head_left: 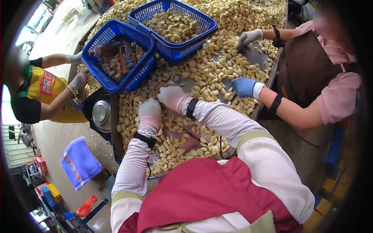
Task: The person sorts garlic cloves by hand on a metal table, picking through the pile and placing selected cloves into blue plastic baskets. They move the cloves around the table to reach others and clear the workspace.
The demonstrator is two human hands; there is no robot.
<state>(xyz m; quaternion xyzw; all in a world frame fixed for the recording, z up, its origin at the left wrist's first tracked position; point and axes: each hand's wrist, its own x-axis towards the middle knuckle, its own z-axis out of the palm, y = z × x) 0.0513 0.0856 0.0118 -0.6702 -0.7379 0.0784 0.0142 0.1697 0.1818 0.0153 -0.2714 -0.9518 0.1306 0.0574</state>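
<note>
Pale, peeled-looking garlic cloves (176,149) lie in a thick layer over the metal table in front of me. My left hand (150,112), in a white and pinkish glove, rests low among the cloves near the table's left side. Just to its right and slightly farther off, my right hand (172,98) is down at the cloves too, gloved the same way. Both hands show mainly their backs. Their fingers bend down out of sight, so whatever they may hold is hidden.
Beyond my hands stand a blue basket (113,88) containing cloves and a bottle, and another blue basket (176,50) of cloves. Co-workers' gloved hands work at right and left. A round metal lid (101,113) sits at the table's left corner; a purple stack (80,163) lies below.
</note>
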